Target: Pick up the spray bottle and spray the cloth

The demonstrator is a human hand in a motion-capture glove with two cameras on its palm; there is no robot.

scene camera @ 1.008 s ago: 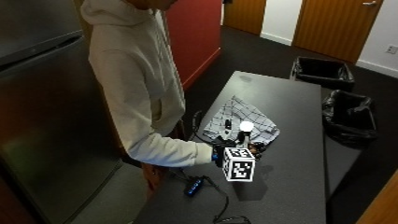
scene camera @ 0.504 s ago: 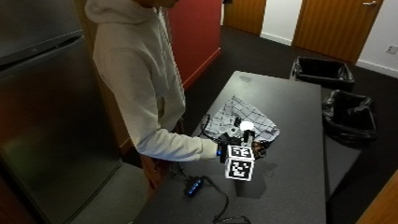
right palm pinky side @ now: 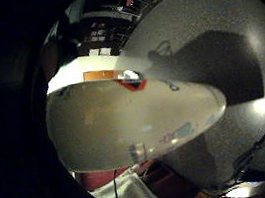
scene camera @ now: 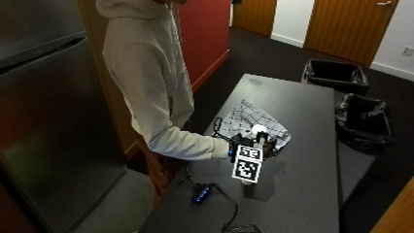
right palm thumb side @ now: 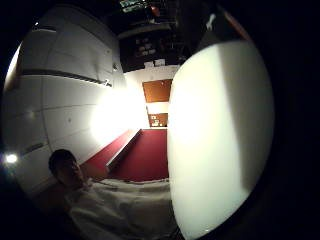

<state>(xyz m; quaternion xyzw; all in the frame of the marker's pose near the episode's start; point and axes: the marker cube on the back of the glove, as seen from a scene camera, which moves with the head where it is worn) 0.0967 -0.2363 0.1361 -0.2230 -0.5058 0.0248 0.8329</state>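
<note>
The gloved right hand (scene camera: 240, 145) has its grip closed around the spray bottle (scene camera: 258, 132), above the worktop (scene camera: 304, 194), the checked cloth (scene camera: 249, 119) at twelve o'clock.

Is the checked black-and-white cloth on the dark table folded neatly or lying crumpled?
Crumpled. In the outside view the checked black-and-white cloth lies in an uneven, rumpled heap on the dark table, with irregular edges and no folds.

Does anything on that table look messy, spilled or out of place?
Nothing looks spilled or broken. The checked cloth lies rumpled rather than flat on the dark table, and the gloved right hand holds the white spray bottle just beside it. Cables trail over the table's near end.
</note>
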